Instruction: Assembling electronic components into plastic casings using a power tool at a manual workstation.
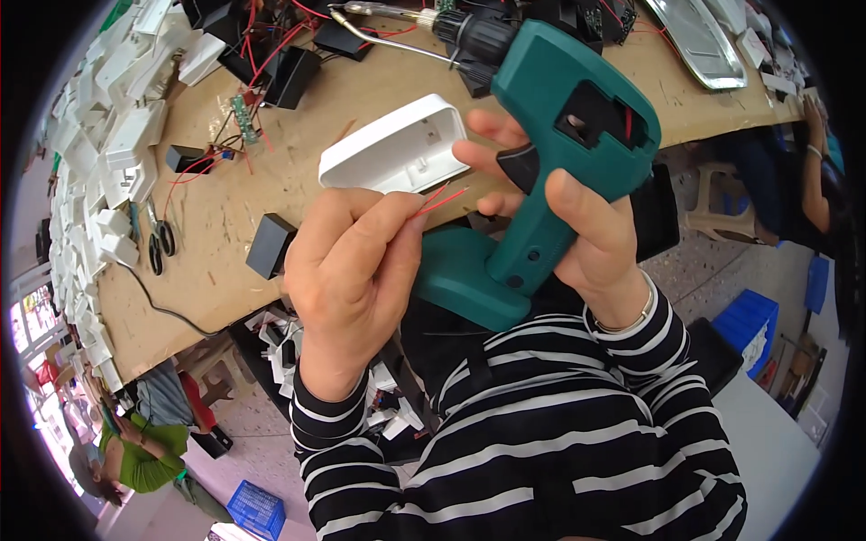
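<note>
Over there the left hand is raised with its back showing, thumb and forefinger meeting at the tips in a fine pinch, the other fingers curled in close. The right hand, just across from it, has a looser, wider hold, its thumb standing up and its fingers reaching leftward, spread a little apart. The left forearm comes up nearly straight, while the right forearm slants inward toward the middle.
</note>
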Motion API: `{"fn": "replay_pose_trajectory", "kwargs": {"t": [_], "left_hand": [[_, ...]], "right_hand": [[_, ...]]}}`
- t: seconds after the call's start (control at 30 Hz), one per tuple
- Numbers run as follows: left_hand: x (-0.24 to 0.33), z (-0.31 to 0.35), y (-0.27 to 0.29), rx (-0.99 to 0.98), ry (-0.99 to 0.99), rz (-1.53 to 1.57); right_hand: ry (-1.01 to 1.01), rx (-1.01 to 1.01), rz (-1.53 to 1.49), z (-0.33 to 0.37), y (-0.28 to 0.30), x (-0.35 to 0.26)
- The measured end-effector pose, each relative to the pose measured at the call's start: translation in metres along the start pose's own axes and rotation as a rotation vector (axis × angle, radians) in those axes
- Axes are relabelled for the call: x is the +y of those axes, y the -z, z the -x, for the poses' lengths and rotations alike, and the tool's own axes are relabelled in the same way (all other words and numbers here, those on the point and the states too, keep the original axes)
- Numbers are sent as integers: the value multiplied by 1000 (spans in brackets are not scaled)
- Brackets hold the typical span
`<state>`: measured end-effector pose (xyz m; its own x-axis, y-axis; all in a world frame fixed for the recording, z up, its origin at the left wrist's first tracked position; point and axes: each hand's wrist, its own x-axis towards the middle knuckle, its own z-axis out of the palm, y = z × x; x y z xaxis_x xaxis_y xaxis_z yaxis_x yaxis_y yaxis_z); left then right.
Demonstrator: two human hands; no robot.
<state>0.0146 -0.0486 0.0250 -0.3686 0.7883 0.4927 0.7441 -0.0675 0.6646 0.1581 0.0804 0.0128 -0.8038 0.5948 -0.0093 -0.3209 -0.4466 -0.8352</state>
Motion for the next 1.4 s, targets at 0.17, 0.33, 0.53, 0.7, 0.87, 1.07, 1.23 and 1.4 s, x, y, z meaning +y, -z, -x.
{"fn": "replay_pose_trajectory", "kwargs": {"t": [0.17, 0.33, 0.53, 0.7, 0.87, 1.07, 1.23, 1.4], "left_hand": [[0, 5, -12, 75, 38, -143], [-3, 2, -12, 66, -81, -260], [-4, -5, -8, 14, -81, -242], [-5, -4, -9, -14, -204, -281], [9, 11, -10, -32, -70, -132], [13, 9, -19, -11, 83, 30], [10, 4, -19, -3, 5, -178], [-2, -10, -3, 79, -15, -302]], "right_hand": [[-27, 1, 15, -3, 1, -2], [-32, -5, 34, -4, 3, -4], [-16, 9, 16, 0, 4, -6], [-13, 59, 14, 0, -1, -3], [-21, 65, 28, -2, 0, -3], [-32, 47, 57, -8, 3, -7], [9, 55, 36, 14, 18, -18], [71, 64, 284, 56, 30, -33]]}}
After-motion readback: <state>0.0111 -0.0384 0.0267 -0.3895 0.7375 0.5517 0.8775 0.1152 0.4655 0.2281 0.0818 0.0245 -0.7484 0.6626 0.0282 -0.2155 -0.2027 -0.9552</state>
